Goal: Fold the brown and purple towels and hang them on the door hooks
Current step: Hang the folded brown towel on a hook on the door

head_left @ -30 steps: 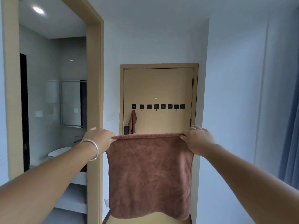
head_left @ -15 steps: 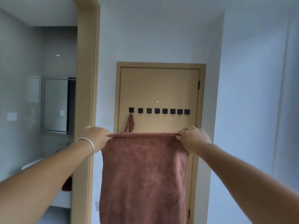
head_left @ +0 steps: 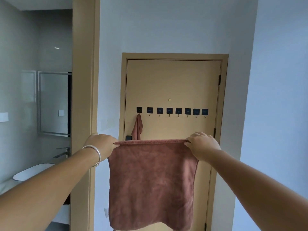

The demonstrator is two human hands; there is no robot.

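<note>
A brown towel (head_left: 151, 184) hangs spread out in front of me, held up by its top corners. My left hand (head_left: 101, 145) pinches the top left corner and my right hand (head_left: 202, 145) pinches the top right corner. Ahead stands a tan door (head_left: 173, 84) with a row of several black hooks (head_left: 169, 111) across it. A small brown towel (head_left: 137, 127) hangs from the leftmost hook. No purple towel is in view.
A tan door frame (head_left: 83, 97) on the left opens onto a bathroom with a mirror (head_left: 53, 104), a tap (head_left: 62, 151) and a white basin (head_left: 31, 171). White walls flank the door on both sides. A black door handle (head_left: 128, 138) shows just above the towel.
The door and its hooks look larger and closer, and the view has shifted left to right. Both hands keep the same hold on the spread towel.
</note>
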